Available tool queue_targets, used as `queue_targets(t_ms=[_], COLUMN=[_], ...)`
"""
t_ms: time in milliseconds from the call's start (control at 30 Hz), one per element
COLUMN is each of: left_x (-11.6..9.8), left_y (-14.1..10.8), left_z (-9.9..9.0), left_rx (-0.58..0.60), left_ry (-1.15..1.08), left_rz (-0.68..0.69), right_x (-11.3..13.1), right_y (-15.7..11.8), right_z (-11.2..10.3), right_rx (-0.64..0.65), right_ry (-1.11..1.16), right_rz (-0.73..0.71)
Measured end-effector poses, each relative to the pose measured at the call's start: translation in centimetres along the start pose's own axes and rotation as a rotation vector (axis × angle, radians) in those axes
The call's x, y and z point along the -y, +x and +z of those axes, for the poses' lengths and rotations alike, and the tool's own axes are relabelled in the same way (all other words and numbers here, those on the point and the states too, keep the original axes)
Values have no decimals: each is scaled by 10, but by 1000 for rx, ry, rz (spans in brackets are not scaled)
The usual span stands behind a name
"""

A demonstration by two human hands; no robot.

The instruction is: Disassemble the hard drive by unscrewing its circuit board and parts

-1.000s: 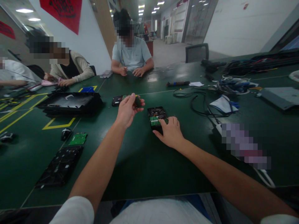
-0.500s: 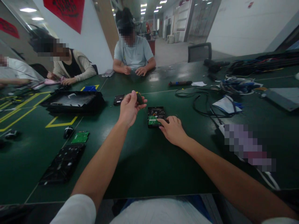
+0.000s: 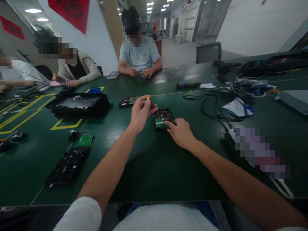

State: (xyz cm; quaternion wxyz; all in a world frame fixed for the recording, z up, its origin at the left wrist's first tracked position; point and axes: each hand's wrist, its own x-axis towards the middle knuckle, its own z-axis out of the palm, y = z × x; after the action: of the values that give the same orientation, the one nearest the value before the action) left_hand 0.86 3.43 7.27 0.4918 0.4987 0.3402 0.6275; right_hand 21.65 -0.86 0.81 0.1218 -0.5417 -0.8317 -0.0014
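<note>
My left hand (image 3: 141,114) is closed round a screwdriver (image 3: 151,103) with a dark, rounded handle and a yellow cap; its shaft cannot be made out. It hovers just above the upper left of a black hard drive (image 3: 164,113) that lies on the table. A small green circuit board (image 3: 159,123) covers the drive's near part. My right hand (image 3: 181,132) grips the drive's right edge, with the index finger reaching onto the board. Behind my left hand lies another hard drive (image 3: 127,101), partly covered by it.
A black drive casing (image 3: 68,166), a loose green board (image 3: 85,140) and a mouse-like black object (image 3: 73,134) lie at left, near a black tray (image 3: 77,106). Cables (image 3: 211,106), a cloth (image 3: 237,107) and a power strip (image 3: 261,154) are at right. Co-workers sit across the table.
My left hand has tilted and moved right, bringing the screwdriver closer to the hard drive. My right hand stays on the drive. The view has shifted slightly.
</note>
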Motion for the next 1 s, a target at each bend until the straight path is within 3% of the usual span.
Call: queue_targets(t_ms=[300,1000], left_x=[-5,1], left_y=[-4,-2], left_z=[7,3], left_rx=[-42,-31], left_ry=[49,32], left_rz=[-70,-48], right_x=[0,1], right_y=[0,0], right_z=[1,-2], right_rx=[-5,21], right_ry=[22,32], right_rz=[6,9])
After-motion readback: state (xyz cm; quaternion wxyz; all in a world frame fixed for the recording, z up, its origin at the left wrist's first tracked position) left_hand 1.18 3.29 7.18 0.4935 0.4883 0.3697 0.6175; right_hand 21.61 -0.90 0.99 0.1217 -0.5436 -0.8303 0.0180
